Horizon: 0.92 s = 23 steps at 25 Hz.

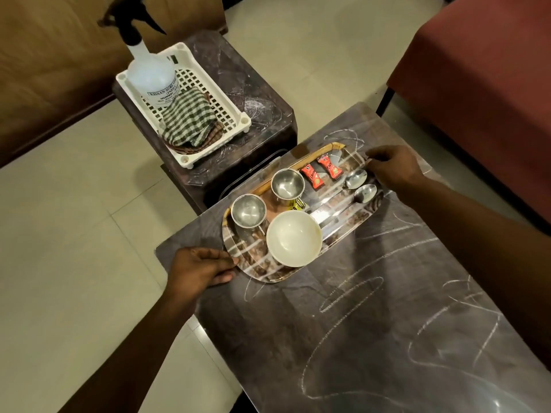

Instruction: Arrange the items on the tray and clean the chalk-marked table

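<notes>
A shiny oval steel tray [337, 222] lies at the far left corner of the dark table [372, 323], whose top is covered in white chalk scribbles. On the tray stand two steel cups [248, 210] [287, 183], a white bowl [294, 238], two red sachets [312, 176] [329, 166] and two spoons [355, 178] [365, 193]. My left hand [199, 268] grips the tray's near left rim. My right hand [393, 168] holds its far right rim.
A smaller dark side table [256, 93] stands beyond, carrying a white plastic basket [235, 114] with a spray bottle [150, 70] and a folded green checked cloth [189, 120]. A maroon seat [483, 84] is at the right, a brown sofa [53, 61] at the left.
</notes>
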{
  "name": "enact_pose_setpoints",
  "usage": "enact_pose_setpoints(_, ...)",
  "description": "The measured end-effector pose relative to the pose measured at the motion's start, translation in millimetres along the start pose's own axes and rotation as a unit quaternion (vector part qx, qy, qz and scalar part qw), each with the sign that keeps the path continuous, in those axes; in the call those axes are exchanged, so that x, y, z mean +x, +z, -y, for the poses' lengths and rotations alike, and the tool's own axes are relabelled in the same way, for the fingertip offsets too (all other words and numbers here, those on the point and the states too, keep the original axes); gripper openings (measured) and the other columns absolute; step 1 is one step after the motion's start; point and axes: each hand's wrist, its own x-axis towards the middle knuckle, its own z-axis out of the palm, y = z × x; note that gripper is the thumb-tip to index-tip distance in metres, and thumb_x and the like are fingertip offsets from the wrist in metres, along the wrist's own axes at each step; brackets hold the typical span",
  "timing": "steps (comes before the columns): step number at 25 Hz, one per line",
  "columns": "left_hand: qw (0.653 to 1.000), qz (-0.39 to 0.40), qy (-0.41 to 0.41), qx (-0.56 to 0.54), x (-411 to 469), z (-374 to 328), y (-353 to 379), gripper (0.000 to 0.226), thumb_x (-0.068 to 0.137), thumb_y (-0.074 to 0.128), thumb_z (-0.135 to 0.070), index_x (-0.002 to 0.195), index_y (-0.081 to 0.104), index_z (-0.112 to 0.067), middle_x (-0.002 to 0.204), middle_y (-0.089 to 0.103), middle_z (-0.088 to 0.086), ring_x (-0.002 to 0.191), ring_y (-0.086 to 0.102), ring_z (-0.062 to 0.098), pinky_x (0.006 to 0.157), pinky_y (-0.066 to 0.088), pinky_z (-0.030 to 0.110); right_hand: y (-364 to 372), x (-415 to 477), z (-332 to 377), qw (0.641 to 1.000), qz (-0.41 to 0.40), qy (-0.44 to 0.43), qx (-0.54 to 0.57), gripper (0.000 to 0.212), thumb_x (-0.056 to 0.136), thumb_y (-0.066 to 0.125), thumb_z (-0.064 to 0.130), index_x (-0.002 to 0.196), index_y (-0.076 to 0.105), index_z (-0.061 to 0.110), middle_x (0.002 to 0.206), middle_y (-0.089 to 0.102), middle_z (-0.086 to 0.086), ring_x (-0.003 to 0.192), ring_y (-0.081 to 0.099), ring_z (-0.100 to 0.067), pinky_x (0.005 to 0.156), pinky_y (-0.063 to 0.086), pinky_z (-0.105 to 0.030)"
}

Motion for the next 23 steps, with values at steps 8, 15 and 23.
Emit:
enact_pose_setpoints(8,0.987,-0.128,0.086,-0.035,-50.5,-94.4,-58.9,0.011,0.094,0.068,-0.006,0.095,0.079,-0.003,0.09,0.078,0.022,0.072,0.071,0.028,0.066,0.06,0.033,-30.3,-178.0,31.5,0.99,-0.041,-0.074,0.115,0.027,0.099,0.072,0.023,0.125,0.076,0.024,0.122,0.077,0.008,0.107,0.073,-0.01,0.101,0.059,-0.044)
enact_pose_setpoints(15,0.976,-0.112,0.14,-0.127,-157.3,-195.8,-77.6,0.012,0.095,0.063,-0.003,0.09,0.072,-0.007,0.09,0.073,0.016,0.066,0.065,0.022,0.062,0.058,0.031,-35.8,-294.4,116.0,0.971,0.014,-0.081,0.225,0.023,0.096,0.074,0.012,0.117,0.078,0.019,0.111,0.078,0.007,0.102,0.073,-0.007,0.094,0.056,-0.033)
enact_pose_setpoints(23,0.982,-0.047,0.174,-0.06,-183.4,-229.4,-130.7,0.013,0.098,0.064,-0.004,0.097,0.077,-0.006,0.096,0.078,0.016,0.078,0.067,0.021,0.072,0.056,0.037,-6.0,-347.5,182.9,0.977,0.053,-0.027,0.204,0.017,0.096,0.076,0.011,0.104,0.08,0.026,0.1,0.081,0.007,0.097,0.076,-0.017,0.091,0.063,-0.048)
